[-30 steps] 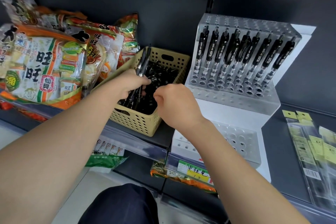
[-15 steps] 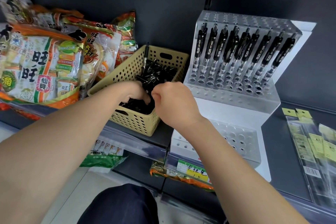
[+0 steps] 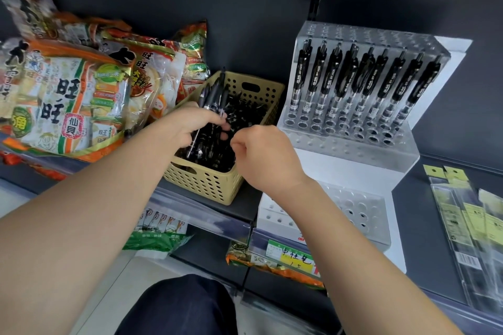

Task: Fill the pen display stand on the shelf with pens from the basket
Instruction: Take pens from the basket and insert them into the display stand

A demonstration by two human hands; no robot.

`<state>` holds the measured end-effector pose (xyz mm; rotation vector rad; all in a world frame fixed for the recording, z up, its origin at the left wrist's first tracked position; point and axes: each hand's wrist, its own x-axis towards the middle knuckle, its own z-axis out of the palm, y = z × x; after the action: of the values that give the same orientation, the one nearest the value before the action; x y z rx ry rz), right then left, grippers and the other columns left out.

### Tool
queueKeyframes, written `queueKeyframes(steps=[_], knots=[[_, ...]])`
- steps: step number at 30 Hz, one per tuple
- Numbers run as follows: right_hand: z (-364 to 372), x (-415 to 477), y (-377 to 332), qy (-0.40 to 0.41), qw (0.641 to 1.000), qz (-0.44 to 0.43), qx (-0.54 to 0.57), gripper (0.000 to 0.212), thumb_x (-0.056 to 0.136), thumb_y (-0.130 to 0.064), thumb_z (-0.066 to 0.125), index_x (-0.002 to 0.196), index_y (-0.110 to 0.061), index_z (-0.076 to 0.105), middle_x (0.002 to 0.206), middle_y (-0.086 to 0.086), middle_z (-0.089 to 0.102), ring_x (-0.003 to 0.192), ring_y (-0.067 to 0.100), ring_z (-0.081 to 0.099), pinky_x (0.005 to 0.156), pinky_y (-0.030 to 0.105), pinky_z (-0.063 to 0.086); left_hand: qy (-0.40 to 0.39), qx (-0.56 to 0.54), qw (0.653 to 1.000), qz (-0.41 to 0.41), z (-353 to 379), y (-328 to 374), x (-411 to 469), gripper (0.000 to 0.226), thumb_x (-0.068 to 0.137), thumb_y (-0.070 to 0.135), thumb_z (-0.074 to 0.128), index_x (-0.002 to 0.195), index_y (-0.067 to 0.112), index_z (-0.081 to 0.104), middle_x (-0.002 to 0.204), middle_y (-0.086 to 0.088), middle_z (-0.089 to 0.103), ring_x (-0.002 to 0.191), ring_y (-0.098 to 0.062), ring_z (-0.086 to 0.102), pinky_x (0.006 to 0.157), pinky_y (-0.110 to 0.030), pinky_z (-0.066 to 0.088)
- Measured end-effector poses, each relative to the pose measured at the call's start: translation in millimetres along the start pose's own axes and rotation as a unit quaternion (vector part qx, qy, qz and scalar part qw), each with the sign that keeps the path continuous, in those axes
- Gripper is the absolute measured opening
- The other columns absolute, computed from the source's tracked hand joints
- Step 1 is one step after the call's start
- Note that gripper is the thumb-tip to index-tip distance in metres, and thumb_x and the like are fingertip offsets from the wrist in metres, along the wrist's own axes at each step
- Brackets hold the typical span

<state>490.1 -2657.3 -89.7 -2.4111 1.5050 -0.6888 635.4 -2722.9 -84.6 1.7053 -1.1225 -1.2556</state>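
Observation:
A tan perforated basket [image 3: 206, 185] on the shelf holds a heap of black pens [image 3: 245, 111]. My left hand [image 3: 187, 125] is over the basket, shut on a small bunch of black pens [image 3: 211, 98] whose tops stick up and away from me. My right hand [image 3: 261, 155] hovers at the basket's right rim with fingers curled; whether it pinches a pen is hidden. To the right stands the clear acrylic pen display stand [image 3: 353, 141]. Its back row holds several upright black pens [image 3: 362, 81]; its front holes and lower tier [image 3: 362, 212] are bare.
Large snack bags [image 3: 73, 95] lean left of the basket. Packaged items with yellow tags [image 3: 468, 215] lie at the far right of the shelf. A price label [image 3: 294, 255] sits on the shelf edge below the stand. More packets lie on the lower shelf.
Half a second ago my left hand was dug into the basket; it has since come back up with a bunch of pens. My right hand stayed near the basket's right rim.

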Motion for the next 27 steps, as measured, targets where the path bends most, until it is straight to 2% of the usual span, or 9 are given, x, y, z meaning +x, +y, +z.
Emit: queueKeyframes(steps=[2,5,7,12,15,17,19,23,27], knots=[[1,1,0,-0.001,1.0,0.003,0.004,0.021,0.086,-0.004,0.047,0.076,-0.012,0.063,0.069,0.006,0.056,0.069,0.028,0.05,0.06,0.031,0.043,-0.008,-0.029,0.999,0.018,-4,0,-1,0.027,0.08,0.008,0.072,0.106,0.009,0.066,0.092,-0.001,0.07,0.061,0.002,0.064,0.043,-0.019,0.047],[1,0,1,0.016,1.0,0.008,0.025,0.023,0.086,-0.004,0.047,0.067,-0.013,0.055,0.063,0.004,0.052,0.063,0.027,0.045,0.057,0.029,0.04,-0.046,-0.131,0.989,0.047,-8,-1,-2,0.036,0.082,0.005,0.069,0.118,0.006,0.062,0.096,-0.005,0.074,0.085,-0.015,0.072,0.066,-0.033,0.058],[3,0,2,0.033,0.998,0.006,0.047,0.02,0.088,-0.006,0.048,0.073,-0.01,0.061,0.064,0.004,0.056,0.061,0.024,0.047,0.059,0.029,0.042,-0.056,-0.19,0.977,0.074,-10,0,-4,0.03,0.088,0.004,0.062,0.117,0.008,0.061,0.098,-0.005,0.074,0.092,-0.019,0.071,0.077,-0.041,0.057],[3,-1,-4,0.077,0.988,0.025,0.131,0.018,0.094,-0.019,0.052,0.108,-0.012,0.061,0.093,0.005,0.067,0.083,0.023,0.062,0.075,0.037,0.051,-0.078,-0.298,0.946,0.102,-10,7,-12,0.019,0.089,0.004,0.058,0.104,0.015,0.064,0.082,0.001,0.074,0.085,-0.018,0.071,0.081,-0.038,0.055],[1,-2,-10,0.103,0.973,0.078,0.191,0.018,0.096,-0.032,0.049,0.097,-0.014,0.052,0.079,-0.004,0.06,0.07,0.011,0.056,0.064,0.03,0.045,-0.084,-0.358,0.923,0.11,-5,10,-21,0.011,0.088,0.005,0.06,0.097,0.011,0.063,0.077,0.0,0.072,0.081,-0.018,0.071,0.083,-0.039,0.055],[0,-1,-13,0.119,0.952,0.106,0.263,0.021,0.095,-0.037,0.05,0.099,-0.017,0.049,0.087,-0.004,0.056,0.073,0.008,0.054,0.064,0.027,0.044,-0.09,-0.401,0.906,0.104,-1,12,-26,0.003,0.088,0.009,0.061,0.088,0.008,0.064,0.077,-0.002,0.07,0.081,-0.018,0.071,0.08,-0.038,0.055],[2,-1,-17,0.125,0.939,0.113,0.3,0.037,0.089,-0.04,0.059,0.115,-0.017,0.045,0.107,-0.003,0.048,0.09,0.013,0.056,0.077,0.03,0.049,-0.102,-0.452,0.881,0.092,1,14,-29,0.009,0.09,0.012,0.06,0.082,0.008,0.062,0.077,-0.003,0.067,0.079,-0.016,0.068,0.08,-0.037,0.056],[8,-7,-26,0.114,0.949,0.103,0.277,0.092,0.076,-0.047,0.073,0.146,-0.019,0.019,0.129,-0.003,0.036,0.117,0.015,0.046,0.097,0.032,0.045,-0.078,-0.526,0.842,0.087,0,13,-28,0.021,0.09,0.018,0.06,0.07,0.011,0.058,0.071,-0.001,0.059,0.065,-0.014,0.063,0.083,-0.035,0.055],[3,-3,-24,0.095,0.923,0.143,0.345,0.086,0.073,-0.043,0.077,0.141,-0.02,0.029,0.111,-0.009,0.054,0.101,0.007,0.057,0.091,0.036,0.051,-0.09,-0.577,0.807,0.086,3,11,-33,0.024,0.094,0.018,0.056,0.071,0.01,0.053,0.066,-0.001,0.055,0.058,-0.014,0.057,0.063,-0.028,0.055]])
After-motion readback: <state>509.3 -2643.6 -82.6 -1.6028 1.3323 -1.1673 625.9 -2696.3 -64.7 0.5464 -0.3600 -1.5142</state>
